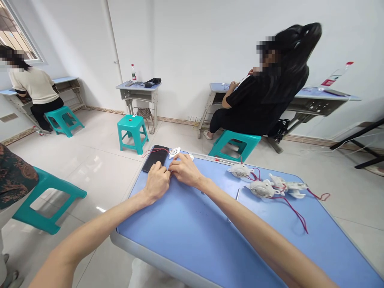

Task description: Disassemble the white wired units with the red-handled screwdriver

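My left hand (157, 181) is closed, its knuckles turned up, at the far left corner of the blue table. Beside it, almost touching, my right hand (184, 170) has its fingers pinched together. Whatever they grip is hidden or too small to name. Just beyond my fingers lies a small white part (174, 152) with red wires (156, 149) running left across a black phone (153, 162). A second pale piece (191, 157) shows behind my right hand.
Several grey-white units with red wires (261, 188) lie on the right of the blue table (180, 236), near a thin metal rod (238, 196). Across the room, a person in black (270, 96) and another in a light top (36, 86) sit at desks. Green stools (132, 130) stand about.
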Motion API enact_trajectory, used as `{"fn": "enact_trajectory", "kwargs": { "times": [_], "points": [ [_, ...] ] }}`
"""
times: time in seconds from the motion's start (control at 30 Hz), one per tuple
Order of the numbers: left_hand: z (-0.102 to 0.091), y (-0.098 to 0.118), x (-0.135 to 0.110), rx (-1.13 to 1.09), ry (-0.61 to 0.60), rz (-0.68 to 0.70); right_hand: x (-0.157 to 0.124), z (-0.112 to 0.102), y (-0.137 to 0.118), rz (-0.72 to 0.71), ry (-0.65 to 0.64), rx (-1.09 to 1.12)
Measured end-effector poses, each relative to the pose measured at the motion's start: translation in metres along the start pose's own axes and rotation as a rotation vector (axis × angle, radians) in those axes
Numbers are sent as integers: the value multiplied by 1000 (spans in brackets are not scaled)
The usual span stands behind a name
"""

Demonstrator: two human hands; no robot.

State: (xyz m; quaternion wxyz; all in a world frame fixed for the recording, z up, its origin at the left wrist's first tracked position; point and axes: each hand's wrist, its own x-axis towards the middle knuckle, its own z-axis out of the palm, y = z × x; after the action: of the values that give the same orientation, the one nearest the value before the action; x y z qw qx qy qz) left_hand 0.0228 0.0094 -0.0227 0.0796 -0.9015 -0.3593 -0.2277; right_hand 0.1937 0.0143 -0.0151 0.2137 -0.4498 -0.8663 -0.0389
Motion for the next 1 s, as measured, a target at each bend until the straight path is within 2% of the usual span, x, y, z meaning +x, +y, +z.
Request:
{"fn": "enact_trajectory", "kwargs": {
  "times": [0.5, 0.73, 0.87, 1.0],
  "points": [
    [-1, -5, -1, -17, 14, -26, 6, 0, -1, 18, -21, 3],
    [-2, -5, -4, -62, 18, -51, 4, -14, -3, 27, 5, 9],
    [-2, -6, -5, -57, 25, -44, -4, -34, 16, 87, 85, -14],
    [-6, -8, -4, -53, 49, -42, -21, -53, 51, 222, 122, -35]
  ]
}}
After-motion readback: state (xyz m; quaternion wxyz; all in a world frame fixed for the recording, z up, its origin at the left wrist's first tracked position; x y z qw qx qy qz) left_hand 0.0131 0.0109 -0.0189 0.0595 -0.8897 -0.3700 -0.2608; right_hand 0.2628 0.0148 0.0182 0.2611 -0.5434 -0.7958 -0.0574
